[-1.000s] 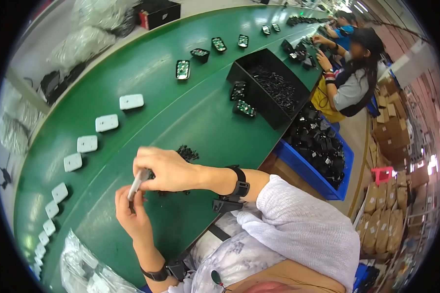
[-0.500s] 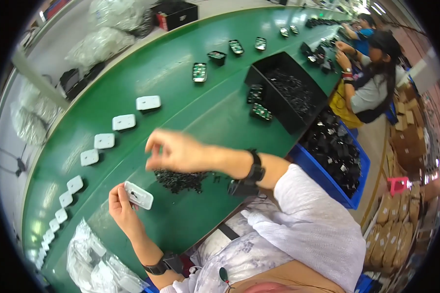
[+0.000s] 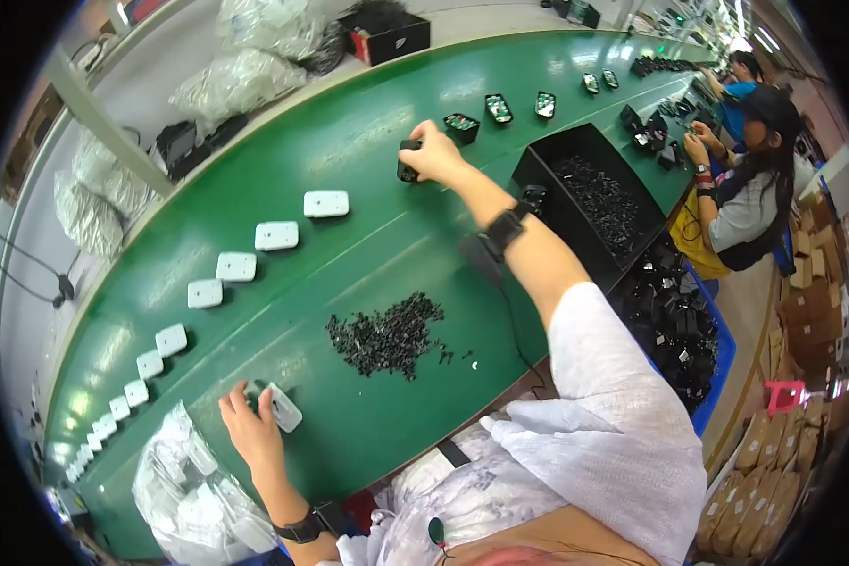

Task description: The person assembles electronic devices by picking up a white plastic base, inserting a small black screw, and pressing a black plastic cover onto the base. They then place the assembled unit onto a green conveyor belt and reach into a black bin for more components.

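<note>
At twelve o'clock, the right hand (image 3: 439, 156), gone from above the small dark parts (image 3: 387, 335), now pinches a black casing (image 3: 407, 163); at eight o'clock, the left hand (image 3: 252, 429), half curled, sits by a white cover (image 3: 286, 409), its hold unclear, so work spans two pieces.

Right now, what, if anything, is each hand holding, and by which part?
Right hand: a black casing, by its right side. Left hand: at a white cover, hold unclear.

Casing (image 3: 286, 409) between bag (image 3: 184, 472) and pile (image 3: 387, 335)
</note>
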A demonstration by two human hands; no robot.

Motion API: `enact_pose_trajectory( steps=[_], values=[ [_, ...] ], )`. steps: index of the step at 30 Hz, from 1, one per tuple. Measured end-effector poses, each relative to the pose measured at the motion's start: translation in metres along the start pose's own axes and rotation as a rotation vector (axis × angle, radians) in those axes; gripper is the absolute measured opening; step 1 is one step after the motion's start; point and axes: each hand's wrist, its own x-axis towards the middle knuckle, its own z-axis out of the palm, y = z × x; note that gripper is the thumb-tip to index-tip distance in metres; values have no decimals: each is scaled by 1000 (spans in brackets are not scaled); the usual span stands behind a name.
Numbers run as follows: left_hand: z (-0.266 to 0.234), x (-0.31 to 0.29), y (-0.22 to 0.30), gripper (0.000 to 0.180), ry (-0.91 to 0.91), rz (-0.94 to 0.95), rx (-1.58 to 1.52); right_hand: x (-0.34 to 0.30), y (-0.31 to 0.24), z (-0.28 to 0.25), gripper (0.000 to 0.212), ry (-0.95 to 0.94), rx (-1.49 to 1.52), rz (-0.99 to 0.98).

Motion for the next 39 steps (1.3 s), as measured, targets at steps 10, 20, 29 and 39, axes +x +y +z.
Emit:
enact_pose_trajectory(
  steps=[10,20,29,39],
  values=[
    [-3,-41,2,57,42,233,-110,-135,21,-19,35,-56,-111,-394],
    [-8,-46,-8,62,122,181,-490,-243,-108,93,36,-575,74,-975],
    [-3,-63,-18,49,70,229,-317,-262,-119,142,36,-709,-66,-1144],
    [-6,-64,-2,49,97,210,-25,-259,-115,144,36,-649,-88,-1158]
  ],
)
